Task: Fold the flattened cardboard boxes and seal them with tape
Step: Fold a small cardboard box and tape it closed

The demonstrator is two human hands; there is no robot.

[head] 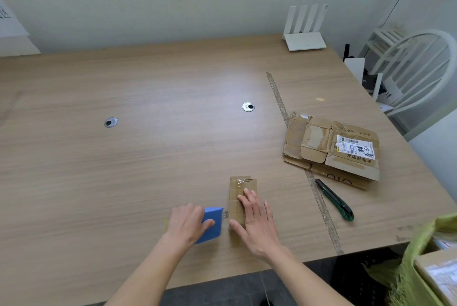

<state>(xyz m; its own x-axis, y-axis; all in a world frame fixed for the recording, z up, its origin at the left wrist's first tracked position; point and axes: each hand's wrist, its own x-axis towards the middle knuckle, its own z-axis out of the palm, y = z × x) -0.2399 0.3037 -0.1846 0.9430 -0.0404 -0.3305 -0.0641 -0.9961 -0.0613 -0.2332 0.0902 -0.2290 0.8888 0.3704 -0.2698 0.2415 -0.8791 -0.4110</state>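
Observation:
A small folded cardboard box [241, 188] stands near the table's front edge, with clear tape along its top. My right hand [257, 224] lies flat on the box, fingers straight and pressing down on the top. To its left, my left hand [185, 225] grips a blue tape dispenser [212, 224] that sits close beside the box. A short bit of tape shows between the dispenser and the box. A stack of flattened cardboard boxes [331, 148], one with a shipping label, lies at the right of the table.
A green and black utility knife [337, 200] lies right of the small box, beside a strip of old tape [319, 194] stuck across the wooden table [148, 157]. A white router [305, 41] stands at the back. A white chair [418, 71] and a green bag [420, 263] are at the right.

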